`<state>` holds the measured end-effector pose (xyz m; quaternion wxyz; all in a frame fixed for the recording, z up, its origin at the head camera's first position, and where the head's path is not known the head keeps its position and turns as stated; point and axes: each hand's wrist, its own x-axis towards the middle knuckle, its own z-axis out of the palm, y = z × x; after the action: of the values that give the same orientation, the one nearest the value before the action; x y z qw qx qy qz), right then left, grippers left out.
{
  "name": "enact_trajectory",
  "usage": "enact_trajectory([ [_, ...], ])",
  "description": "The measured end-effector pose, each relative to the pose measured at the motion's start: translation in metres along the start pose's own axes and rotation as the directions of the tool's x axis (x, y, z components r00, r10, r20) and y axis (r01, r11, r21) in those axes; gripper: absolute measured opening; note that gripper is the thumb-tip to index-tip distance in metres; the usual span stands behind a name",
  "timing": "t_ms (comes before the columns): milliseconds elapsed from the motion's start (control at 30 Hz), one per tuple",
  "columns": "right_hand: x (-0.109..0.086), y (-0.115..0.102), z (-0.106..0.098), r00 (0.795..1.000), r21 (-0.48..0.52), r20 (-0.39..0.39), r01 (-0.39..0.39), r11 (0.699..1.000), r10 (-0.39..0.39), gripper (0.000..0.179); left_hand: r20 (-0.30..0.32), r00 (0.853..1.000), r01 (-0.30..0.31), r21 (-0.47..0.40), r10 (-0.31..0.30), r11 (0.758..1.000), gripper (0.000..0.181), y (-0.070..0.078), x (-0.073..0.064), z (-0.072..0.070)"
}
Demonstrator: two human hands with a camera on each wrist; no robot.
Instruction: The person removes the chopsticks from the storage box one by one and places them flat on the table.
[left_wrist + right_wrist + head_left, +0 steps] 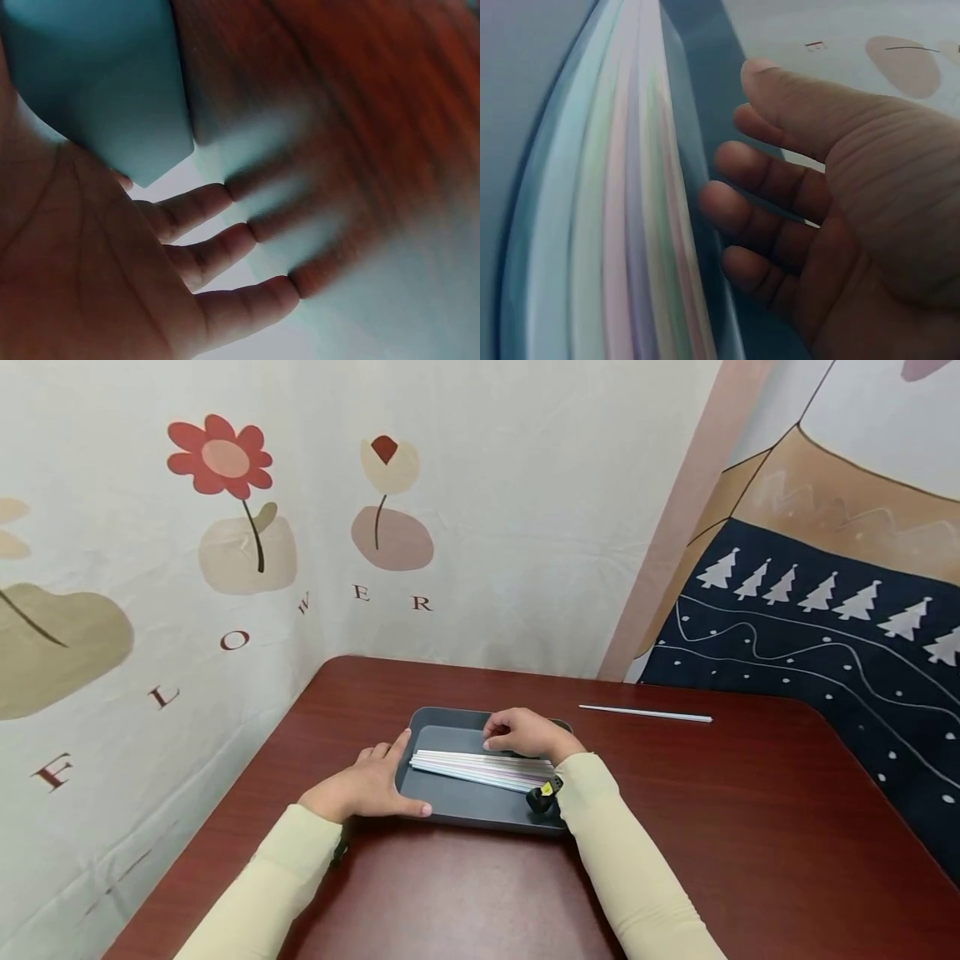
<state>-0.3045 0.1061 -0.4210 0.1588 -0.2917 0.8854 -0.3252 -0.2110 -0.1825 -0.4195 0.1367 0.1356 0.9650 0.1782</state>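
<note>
Smooth matt tray (468, 803), glossy wood-grained table (450, 893), cloth sleeves (637, 868).

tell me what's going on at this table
A person has the left grip spread, thumb and index finger straddling the near-left corner of a dark grey, shallow rectangular tray. The right grip, fingers loosely bent and empty, is over its far side. A bundle of thin, straight pastel sticks lies inside; one slim, pale stick lies apart on the reddish-brown table, beyond it to the right.

Left hand (367, 787) and right forearm (633, 856) flank free space above the tray (472, 803).
</note>
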Motion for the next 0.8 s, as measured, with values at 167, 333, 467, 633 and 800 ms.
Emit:
enact_trajectory([
  [167,0.0011,0.0047,0.0017,1.0,0.009,0.007,-0.022,1.0,0.022,0.005,-0.004,1.0,-0.005,0.003,0.005,1.0,0.139,0.0008,0.0005,-0.002],
  [333,0.0017,0.0067,0.0045,0.999,0.01,0.036,-0.008,1.0,0.008,0.006,-0.002,1.0,-0.003,-0.001,0.003,1.0,0.139,-0.0004,-0.0018,-0.0015],
  [467,0.0003,0.0063,0.0065,0.999,0.001,0.051,-0.001,1.0,0.001,0.005,0.004,1.0,-0.014,-0.003,0.014,1.0,0.139,-0.0004,-0.0018,0.0008],
  [633,0.0,0.0068,0.0074,0.999,-0.01,0.054,-0.006,1.0,0.007,0.004,0.013,1.0,-0.027,0.002,0.027,1.0,0.139,-0.0005,-0.0009,0.0011],
  [800,0.001,0.007,0.0072,0.998,-0.042,0.056,0.015,0.999,-0.012,0.006,0.006,0.999,-0.042,0.025,0.041,0.999,0.138,-0.0014,0.0019,-0.0015],
])
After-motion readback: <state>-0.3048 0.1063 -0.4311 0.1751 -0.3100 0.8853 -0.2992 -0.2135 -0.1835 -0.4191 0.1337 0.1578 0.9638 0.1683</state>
